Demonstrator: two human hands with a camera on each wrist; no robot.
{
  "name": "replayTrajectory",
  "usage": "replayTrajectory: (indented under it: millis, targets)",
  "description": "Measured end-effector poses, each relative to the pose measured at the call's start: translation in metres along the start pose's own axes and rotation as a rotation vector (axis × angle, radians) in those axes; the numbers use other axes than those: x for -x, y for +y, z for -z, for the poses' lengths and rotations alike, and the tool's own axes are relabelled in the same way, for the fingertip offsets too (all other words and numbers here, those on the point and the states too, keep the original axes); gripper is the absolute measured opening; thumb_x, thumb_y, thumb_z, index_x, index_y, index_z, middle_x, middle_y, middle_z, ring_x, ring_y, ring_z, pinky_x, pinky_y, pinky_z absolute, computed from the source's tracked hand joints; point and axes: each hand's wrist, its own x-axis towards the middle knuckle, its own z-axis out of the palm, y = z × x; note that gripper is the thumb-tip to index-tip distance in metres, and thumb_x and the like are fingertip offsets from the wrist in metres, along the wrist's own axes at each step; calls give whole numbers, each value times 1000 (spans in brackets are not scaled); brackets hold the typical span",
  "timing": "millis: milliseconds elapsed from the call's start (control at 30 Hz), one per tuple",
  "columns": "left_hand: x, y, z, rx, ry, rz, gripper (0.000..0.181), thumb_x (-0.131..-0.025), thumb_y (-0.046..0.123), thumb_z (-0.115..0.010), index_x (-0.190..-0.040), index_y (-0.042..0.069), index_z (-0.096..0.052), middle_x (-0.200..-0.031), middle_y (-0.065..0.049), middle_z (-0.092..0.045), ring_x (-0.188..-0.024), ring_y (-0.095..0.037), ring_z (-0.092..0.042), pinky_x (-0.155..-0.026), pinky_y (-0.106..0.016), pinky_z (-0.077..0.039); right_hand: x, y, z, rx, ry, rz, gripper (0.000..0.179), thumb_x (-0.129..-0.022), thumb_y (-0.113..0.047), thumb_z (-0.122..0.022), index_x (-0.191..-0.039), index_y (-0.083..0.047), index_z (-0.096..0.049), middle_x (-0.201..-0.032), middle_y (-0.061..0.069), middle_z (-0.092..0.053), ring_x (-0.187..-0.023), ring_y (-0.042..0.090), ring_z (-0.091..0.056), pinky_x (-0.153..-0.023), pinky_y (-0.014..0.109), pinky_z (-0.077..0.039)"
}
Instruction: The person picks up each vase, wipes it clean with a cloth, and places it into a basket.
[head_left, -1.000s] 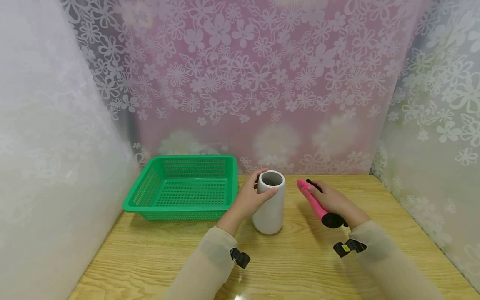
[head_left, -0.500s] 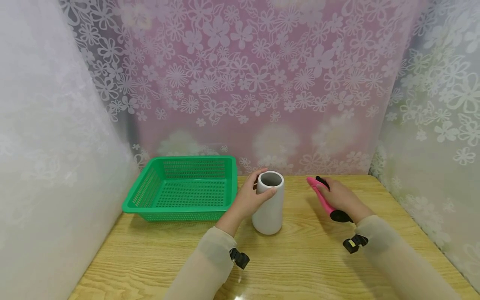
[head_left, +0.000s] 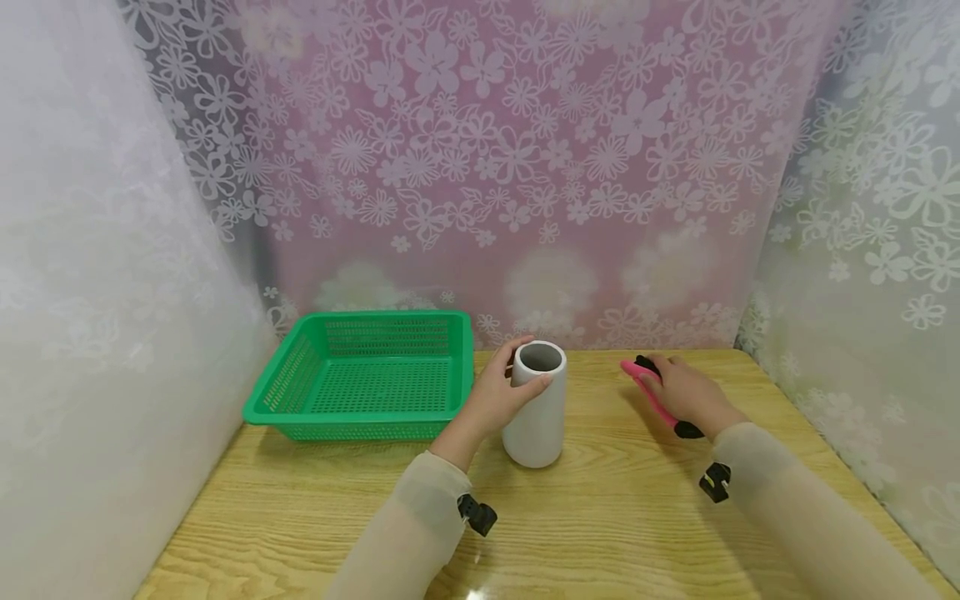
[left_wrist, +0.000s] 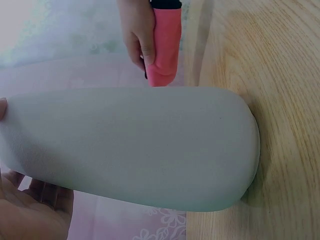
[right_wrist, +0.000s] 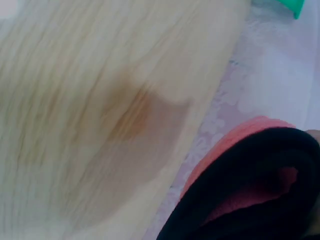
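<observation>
A tall white vase (head_left: 535, 417) with an open top stands upright on the wooden table. My left hand (head_left: 498, 392) grips it near the rim, thumb on the front and fingers round the far left side. Its smooth body fills the left wrist view. Off to the right, my right hand (head_left: 690, 392) holds a pink fabric piece with a black-edged opening (head_left: 654, 400) over the table; its exact kind is unclear. The right wrist view looks into that piece's black cuff (right_wrist: 240, 165), pink inside. Most of the right fingers are hidden there.
Left of the vase sits a green plastic basket (head_left: 352, 427) with slotted walls. Patterned sheets (head_left: 510, 150) hang behind and at both sides of the wooden table (head_left: 570, 533). The right arm's shadow falls on the wood.
The right hand has moved to the right, away from the vase, carrying the pink fabric piece, which has turned slightly. The left hand and vase stay in place.
</observation>
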Motion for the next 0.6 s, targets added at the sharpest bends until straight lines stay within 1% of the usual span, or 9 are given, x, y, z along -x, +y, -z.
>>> replayTrajectory:
  millis: [67, 133, 200, 267, 433, 600]
  targets:
    - [0, 0, 0, -3, -2, -2, 70, -91, 44, -73, -152, 35, -39, -144, 1, -49, -131, -30, -50, -100, -53, -47, -1, 5, -4, 37, 9, 16, 63, -107, -41, -44, -151, 3, -35, -129, 38, -48, -79, 34, -59, -67, 52, -50]
    - [0, 0, 0, -7, -5, -4, 70, -91, 44, -72, -152, 35, -38, -144, 1, -49, -131, -30, -50, -100, -53, -47, -2, 9, -8, 63, 12, 21, 63, -106, -42, -46, -149, 4, -37, -127, 37, -49, -87, 41, -62, -70, 55, -51]
    - [0, 0, 0, -9, -10, -4, 70, -92, 44, -72, -152, 34, -38, -145, 1, -48, -132, -30, -49, -100, -53, -46, -2, 13, -11, 82, 16, 22, 63, -106, -42, -46, -148, 4, -39, -127, 36, -50, -96, 48, -61, -75, 59, -51]
    - [1, 0, -1, -8, -11, 1, 70, -91, 43, -72, -152, 34, -38, -145, 1, -48, -132, -30, -49, -100, -53, -46, -1, 15, -14, 83, 19, 24, 63, -106, -42, -46, -148, 4, -39, -127, 37, -50, -103, 52, -59, -77, 62, -51]
    - [1, 0, 0, 1, -2, 5, 72, -91, 43, -73, -153, 31, -38, -145, 1, -48, -133, -31, -49, -101, -53, -46, -3, 18, -18, 91, 33, 26, 60, -106, -41, -47, -147, 2, -41, -128, 35, -50, -105, 52, -58, -75, 62, -51]
    - [0, -1, 1, 2, -1, -2, 69, -91, 43, -73, -151, 34, -40, -144, 2, -49, -132, -30, -50, -100, -52, -47, -6, 21, -22, 101, 19, 29, 58, -106, -39, -49, -148, 1, -41, -130, 35, -49, -106, 53, -58, -78, 65, -50]
